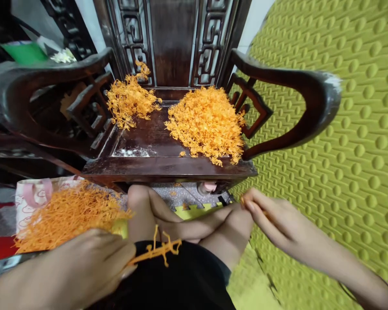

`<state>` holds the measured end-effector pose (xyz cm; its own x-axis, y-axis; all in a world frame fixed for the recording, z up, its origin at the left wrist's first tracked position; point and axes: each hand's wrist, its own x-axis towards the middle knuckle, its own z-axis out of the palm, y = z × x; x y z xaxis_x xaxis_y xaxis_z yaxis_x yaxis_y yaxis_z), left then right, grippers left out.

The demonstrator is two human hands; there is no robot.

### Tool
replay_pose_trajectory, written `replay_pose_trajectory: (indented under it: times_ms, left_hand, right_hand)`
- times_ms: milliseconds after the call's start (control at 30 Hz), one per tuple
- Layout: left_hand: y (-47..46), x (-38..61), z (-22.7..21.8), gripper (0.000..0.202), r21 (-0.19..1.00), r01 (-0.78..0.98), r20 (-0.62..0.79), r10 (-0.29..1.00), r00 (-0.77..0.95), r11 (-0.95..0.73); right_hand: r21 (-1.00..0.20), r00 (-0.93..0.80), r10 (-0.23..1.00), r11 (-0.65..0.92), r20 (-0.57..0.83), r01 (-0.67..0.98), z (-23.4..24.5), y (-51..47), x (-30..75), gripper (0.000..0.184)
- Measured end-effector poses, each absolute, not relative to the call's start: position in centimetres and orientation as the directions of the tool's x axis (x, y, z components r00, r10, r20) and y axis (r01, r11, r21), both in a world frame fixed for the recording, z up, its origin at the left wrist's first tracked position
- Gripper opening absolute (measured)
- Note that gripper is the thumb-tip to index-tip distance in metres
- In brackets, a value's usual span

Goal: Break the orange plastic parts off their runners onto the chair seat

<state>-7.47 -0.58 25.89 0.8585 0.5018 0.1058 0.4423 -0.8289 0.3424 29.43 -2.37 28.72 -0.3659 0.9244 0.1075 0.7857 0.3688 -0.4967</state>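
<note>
My left hand (93,262) is closed around one end of an orange branched stem (163,249), thin and plastic-looking, which juts out to the right above my lap. My right hand (271,215) is pinched shut beside my knee, away from the left. A bit of orange shows at its fingertips, mostly hidden by the fingers. On the wooden chair seat lies a large heap of small orange flower-like pieces (207,122). A looser cluster of branched orange pieces (131,101) rests at the seat's left. Beyond my left hand, a big pile of orange stems (71,215) spills over a bag.
The dark carved chair (168,170) stands in front of me, its curved armrests reaching out on both sides. A pink-handled bag (27,200) sits at left. Yellow-green bumpy matting (352,172) covers the right. Below the seat is a pinkish container (207,187).
</note>
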Motion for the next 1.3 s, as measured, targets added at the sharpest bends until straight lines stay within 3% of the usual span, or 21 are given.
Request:
replay_pose_trajectory:
  times_ms: [67, 167, 300, 400, 467, 633, 700, 767, 833, 900, 967, 1067, 1133, 1233, 1300]
  left_hand:
    - [0.7, -6.0, 26.2, 0.025, 0.341, 0.388, 0.172, 0.463, 0.869, -0.856]
    - [1.7, -5.1, 25.6, 0.025, 0.426, 0.493, 0.208, 0.612, 0.763, -0.759]
    - [2.1, -5.2, 24.1, 0.027, 0.672, 0.584, 0.02, 0.799, 0.601, -0.456]
    - [2.5, -4.7, 23.8, 0.035, 0.905, 0.393, -0.109, 0.803, 0.586, -0.164]
    - [2.9, -4.1, 23.8, 0.038, 0.977, 0.209, -0.157, 0.801, 0.578, 0.041]
    - [3.7, -3.0, 23.4, 0.033, 0.903, -0.157, -0.248, 0.783, 0.57, 0.4]
    - [3.8, -2.3, 23.2, 0.031, 0.841, -0.243, -0.265, 0.759, 0.595, 0.484]
    - [3.9, -1.5, 23.1, 0.033, 0.787, -0.288, -0.28, 0.732, 0.621, 0.546]
    - [3.7, -0.6, 23.2, 0.04, 0.756, -0.293, -0.295, 0.704, 0.646, 0.585]
    - [3.4, 0.0, 23.3, 0.052, 0.743, -0.274, -0.316, 0.681, 0.661, 0.61]
    - [3.0, 0.3, 23.3, 0.062, 0.732, -0.25, -0.34, 0.658, 0.672, 0.633]
    - [2.6, 0.0, 23.1, 0.072, 0.714, -0.25, -0.337, 0.634, 0.696, 0.654]
    - [2.3, -0.6, 23.0, 0.073, 0.738, -0.237, -0.312, 0.631, 0.71, 0.632]
    - [1.8, -1.8, 22.8, 0.052, 0.851, -0.036, -0.318, 0.569, 0.758, 0.523]
    - [1.4, -2.4, 22.9, 0.034, 0.93, 0.139, -0.32, 0.566, 0.76, 0.339]
  right_hand:
    - [-0.386, -0.341, 0.903, 0.422, 0.263, 0.82, 29.1, 1.2, 29.7, 0.021]
    - [-0.197, -0.237, 0.809, 0.394, 0.538, 0.898, 29.5, 8.6, 31.9, 0.026]
    - [-0.243, -0.055, 0.703, 0.317, 0.709, 0.917, 28.0, 19.2, 35.5, 0.04]
    - [-0.257, -0.038, 0.818, 0.224, 0.574, 0.94, 25.8, 24.1, 35.8, 0.05]
    - [-0.261, -0.036, 0.873, 0.184, 0.486, 0.948, 24.8, 24.8, 34.7, 0.052]
    - [-0.141, -0.168, 0.679, 0.375, 0.715, 0.916, 25.6, 19.4, 30.0, 0.053]
    - [-0.076, -0.324, 0.606, 0.539, 0.726, 0.839, 26.3, 15.8, 27.6, 0.048]
    - [0.045, -0.583, 0.476, 0.748, 0.658, 0.662, 26.7, 12.2, 24.8, 0.044]
    - [0.137, -0.813, 0.304, 0.898, 0.496, 0.419, 26.6, 9.1, 22.0, 0.043]
    - [0.129, -0.897, 0.233, 0.945, 0.375, 0.299, 26.3, 6.6, 19.7, 0.046]
    - [0.067, -0.905, 0.297, 0.941, 0.306, 0.331, 26.0, 5.1, 18.1, 0.047]
    - [-0.038, -0.884, 0.414, 0.908, 0.215, 0.416, 25.4, 4.3, 17.6, 0.034]
    - [-0.043, -0.869, 0.451, 0.891, 0.205, 0.452, 25.3, 4.4, 18.2, 0.029]
    - [-0.002, -0.793, 0.553, 0.821, 0.257, 0.571, 25.5, 4.7, 19.7, 0.03]
    - [-0.058, -0.744, 0.627, 0.772, 0.231, 0.633, 26.0, 5.0, 20.7, 0.029]
